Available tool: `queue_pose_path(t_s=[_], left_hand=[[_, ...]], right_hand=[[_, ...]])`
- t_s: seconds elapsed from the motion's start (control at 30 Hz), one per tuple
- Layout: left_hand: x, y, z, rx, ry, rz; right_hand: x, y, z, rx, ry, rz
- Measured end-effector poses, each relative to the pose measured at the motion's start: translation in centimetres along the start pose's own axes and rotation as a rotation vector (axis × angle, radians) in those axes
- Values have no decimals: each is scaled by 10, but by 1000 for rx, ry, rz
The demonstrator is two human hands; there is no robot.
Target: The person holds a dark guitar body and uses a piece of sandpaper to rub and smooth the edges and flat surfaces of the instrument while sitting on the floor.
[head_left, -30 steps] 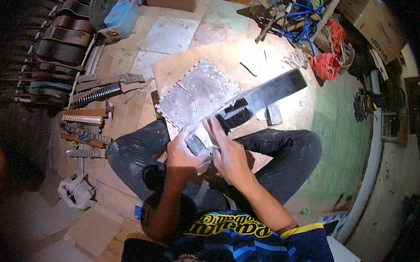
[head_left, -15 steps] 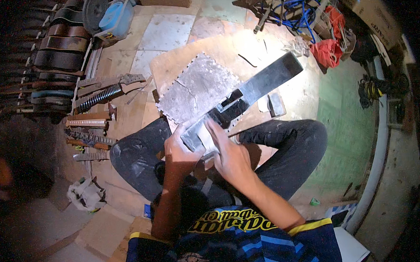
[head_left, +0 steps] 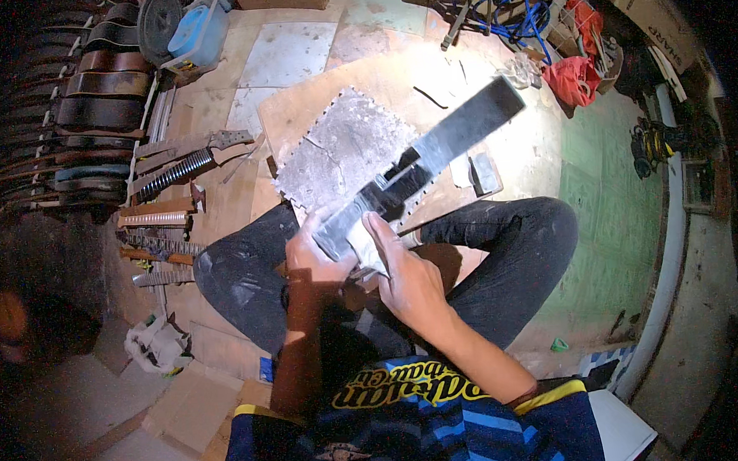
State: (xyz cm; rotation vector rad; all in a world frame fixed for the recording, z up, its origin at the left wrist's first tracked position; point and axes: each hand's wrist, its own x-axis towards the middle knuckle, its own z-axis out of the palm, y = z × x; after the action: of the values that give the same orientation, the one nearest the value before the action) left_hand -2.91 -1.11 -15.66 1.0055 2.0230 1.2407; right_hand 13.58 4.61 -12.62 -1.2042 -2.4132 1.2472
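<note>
The left hand [head_left: 305, 249] gripped a metal tool [head_left: 456, 141], which partly hid a grey mat [head_left: 344, 144]; the half-closed right hand [head_left: 411, 278] held a white wad [head_left: 365, 244]. Fretted necks [head_left: 156, 219] lay leftward.

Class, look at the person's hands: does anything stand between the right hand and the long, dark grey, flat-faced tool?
Yes: a white, soft-looking, cloth-like piece lies between the bare right hand and the long, dark grey, flat-faced tool, near its closer end. Nothing visible separates the bare left hand from that end.
</note>
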Motion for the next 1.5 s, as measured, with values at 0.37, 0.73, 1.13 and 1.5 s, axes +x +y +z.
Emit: queue_pose_path(t_s=[0.37, 0.73, 1.13, 1.5], left_hand=[[3, 17, -5, 1, -48, -63], [7, 3, -7, -126, -90, -127], [2, 8, 1, -43, -25, -176], [1, 12, -3, -204, -23, -186]], right_hand=[[32, -9, -3, -72, 63, -75], [27, -8, -7, -29, 28, -87], [7, -1, -5, -15, -45, 37], [33, -9, -6, -1, 57, -102]])
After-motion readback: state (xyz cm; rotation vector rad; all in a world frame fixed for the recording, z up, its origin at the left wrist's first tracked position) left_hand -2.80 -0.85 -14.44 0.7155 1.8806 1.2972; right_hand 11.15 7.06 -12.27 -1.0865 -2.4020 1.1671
